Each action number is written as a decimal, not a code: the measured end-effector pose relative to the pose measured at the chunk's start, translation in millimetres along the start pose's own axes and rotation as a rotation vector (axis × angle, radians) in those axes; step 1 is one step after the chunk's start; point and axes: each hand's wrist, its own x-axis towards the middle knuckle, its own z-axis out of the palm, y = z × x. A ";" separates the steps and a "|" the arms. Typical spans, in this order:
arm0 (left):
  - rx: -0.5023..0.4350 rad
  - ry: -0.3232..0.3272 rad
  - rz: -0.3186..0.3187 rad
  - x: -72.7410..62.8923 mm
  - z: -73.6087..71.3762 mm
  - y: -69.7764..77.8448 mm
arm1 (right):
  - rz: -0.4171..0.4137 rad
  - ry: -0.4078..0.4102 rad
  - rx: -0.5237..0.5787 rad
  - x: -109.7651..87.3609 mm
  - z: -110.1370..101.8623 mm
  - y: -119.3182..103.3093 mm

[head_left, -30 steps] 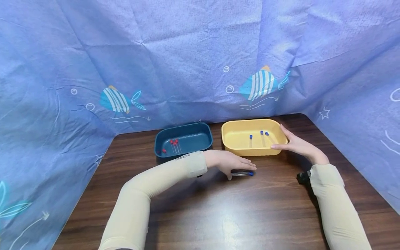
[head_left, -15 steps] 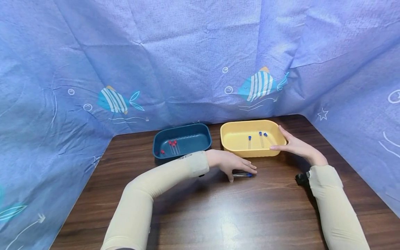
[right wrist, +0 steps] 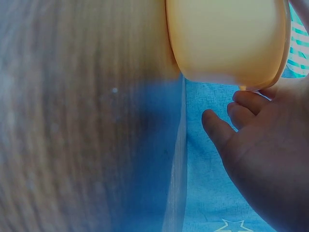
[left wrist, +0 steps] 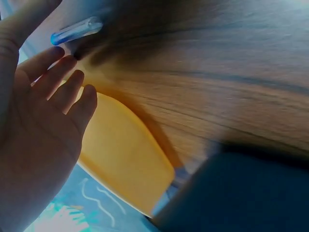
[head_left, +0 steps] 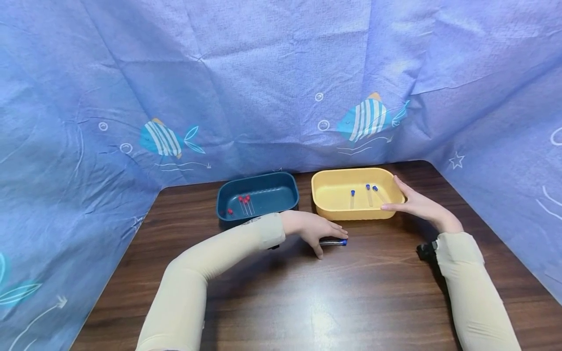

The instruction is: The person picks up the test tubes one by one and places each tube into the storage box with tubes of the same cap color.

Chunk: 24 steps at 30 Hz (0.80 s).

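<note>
A clear tube with a blue cap [head_left: 332, 242] lies on the table in front of the yellow bin [head_left: 342, 214]. Over it reaches my left hand [head_left: 318, 231], fingers extended and thumb spread apart from them. The fingertips come right at the blue cap. In the left wrist view, the same tube [left wrist: 77, 31] shows just beyond the fingertips, its cap end nearest them. My right hand [head_left: 419, 204] grips the right end of the yellow bin, thumb on the front rim and the other fingers around the end. Inside that bin lie several blue-capped tubes [head_left: 352, 200].
Left of the yellow bin stands a dark blue bin [head_left: 281, 195] holding several red-capped tubes [head_left: 246, 205]. My left forearm passes close in front of it. A fish-print curtain [head_left: 263, 97] hangs behind and beside the dark wooden table [head_left: 263, 302].
My left hand has shifted a little to the left, and the blue-capped tube under it has moved left too. The right hand stays on the yellow bin.
</note>
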 end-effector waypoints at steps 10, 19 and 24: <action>-0.076 0.052 -0.037 -30.4 16.3 -10.7 | -0.009 -0.010 0.010 -0.9 0.1 -2.8; -0.033 0.139 -0.064 -40.1 20.1 -19.9 | -0.001 -0.001 0.016 -1.6 -1.2 -3.3; -0.030 0.166 -0.053 -34.9 19.7 -17.5 | -0.001 -0.007 0.008 1.3 0.2 0.5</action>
